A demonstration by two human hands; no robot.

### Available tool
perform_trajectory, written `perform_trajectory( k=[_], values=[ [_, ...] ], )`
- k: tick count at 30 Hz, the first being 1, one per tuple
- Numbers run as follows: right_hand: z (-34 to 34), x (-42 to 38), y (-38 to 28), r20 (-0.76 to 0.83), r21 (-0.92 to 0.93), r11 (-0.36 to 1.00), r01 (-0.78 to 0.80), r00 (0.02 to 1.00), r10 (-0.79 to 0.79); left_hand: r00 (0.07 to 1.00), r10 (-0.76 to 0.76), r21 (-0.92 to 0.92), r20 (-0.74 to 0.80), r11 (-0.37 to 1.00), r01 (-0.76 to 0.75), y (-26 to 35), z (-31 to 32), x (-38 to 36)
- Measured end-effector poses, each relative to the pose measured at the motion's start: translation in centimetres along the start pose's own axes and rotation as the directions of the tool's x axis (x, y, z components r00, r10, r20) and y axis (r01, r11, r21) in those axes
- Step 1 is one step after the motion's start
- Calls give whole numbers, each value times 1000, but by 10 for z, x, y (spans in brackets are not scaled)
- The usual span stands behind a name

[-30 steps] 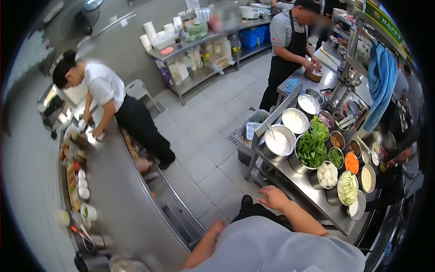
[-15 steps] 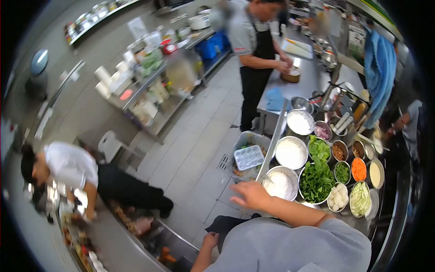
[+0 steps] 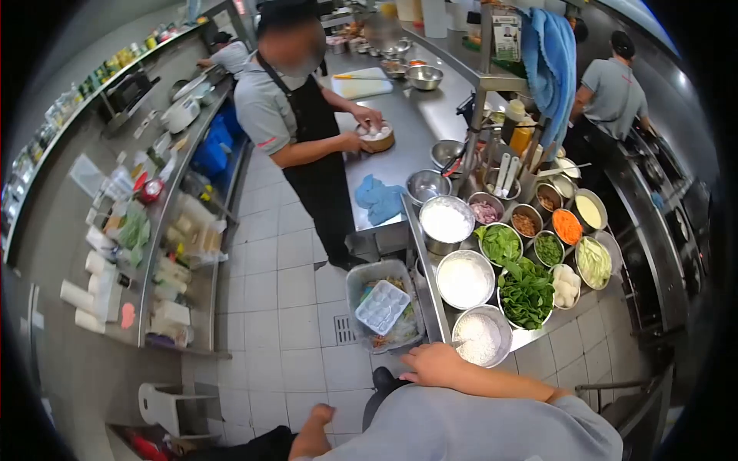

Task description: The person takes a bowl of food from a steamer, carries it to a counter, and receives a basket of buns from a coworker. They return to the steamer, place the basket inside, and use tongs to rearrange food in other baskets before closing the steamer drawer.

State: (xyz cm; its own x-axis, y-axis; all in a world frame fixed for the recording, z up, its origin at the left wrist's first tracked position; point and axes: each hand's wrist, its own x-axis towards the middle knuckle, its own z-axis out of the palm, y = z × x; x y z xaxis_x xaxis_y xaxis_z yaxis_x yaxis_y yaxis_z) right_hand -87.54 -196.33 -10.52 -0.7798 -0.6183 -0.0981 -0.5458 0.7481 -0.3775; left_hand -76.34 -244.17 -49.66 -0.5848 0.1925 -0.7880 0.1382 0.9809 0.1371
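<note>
Legible text here: none.
Printed sheet [image 3: 507,34] on the rack by the blue towel [image 3: 550,73], print too small to read; red mark [image 3: 267,143] on the near co-worker's grey sleeve, unreadable; same for the small red mark [image 3: 630,79] on the far-right person's shirt; wall-shelf containers [image 3: 123,58], labels blurred.
</note>
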Motion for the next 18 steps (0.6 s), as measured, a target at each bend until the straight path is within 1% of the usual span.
perform_trajectory(
  k=[1, 2, 3, 4, 6, 7, 8, 9, 10, 12, 14, 16, 18],
  values=[
    [1, 1, -2, -3, 5, 998, -56, 998, 56, 992, -129, 49, -14, 990, 129, -35, -36, 7],
    [0, 0, 0, -52, 37, 998, -46, 998, 48, 983, -117, 111, -138, 985, 133, -60, -48, 16],
    [1, -1, 0, -104, 65, 997, -30, 994, 36, 977, -83, 194, -198, 973, 121, -79, -64, 28],
    [1, -4, -1, -110, 66, 997, -46, 992, 53, 964, -44, 272, -261, 955, 117, -89, -83, 42],
    [-2, -4, -2, -272, 123, 992, -15, 961, 48, 900, 101, 283, -425, 959, 27, -81, -126, 59],
    [-3, -4, -1, -284, 124, 992, -26, 957, 61, 877, -194, -249, -439, 964, 88, -71, -133, 86],
    [-3, -6, -1, -314, 144, 990, -9, 948, 55, 844, -451, -712, -292, 691, 123, -56, -133, 109],
    [-1, -9, -1, -342, 160, 987, 8, 939, 47, 854, -438, -764, -281, 641, 77, -34, -139, 117],
    [0, -11, -2, -345, 158, 988, -1, 937, 56, 864, -424, -813, -273, 582, 29, -4, -154, 129],
    [-1, -13, -1, -345, 192, 981, 11, 937, 57, 892, -335, -785, -302, 619, -33, 54, -171, 147],
    [-6, -14, -2, -347, 204, 979, 17, 936, 57, 930, -121, -708, -346, 684, -174, 116, -190, 138],
    [-8, -14, -1, -347, 216, 976, 22, 936, 55, 949, 91, -489, -302, 839, -237, 184, -227, 93],
    [-4, -14, 2, -355, 182, 982, 56, 935, 12, 906, 238, -393, -350, 841, -373, 217, -207, 107]
  ],
)
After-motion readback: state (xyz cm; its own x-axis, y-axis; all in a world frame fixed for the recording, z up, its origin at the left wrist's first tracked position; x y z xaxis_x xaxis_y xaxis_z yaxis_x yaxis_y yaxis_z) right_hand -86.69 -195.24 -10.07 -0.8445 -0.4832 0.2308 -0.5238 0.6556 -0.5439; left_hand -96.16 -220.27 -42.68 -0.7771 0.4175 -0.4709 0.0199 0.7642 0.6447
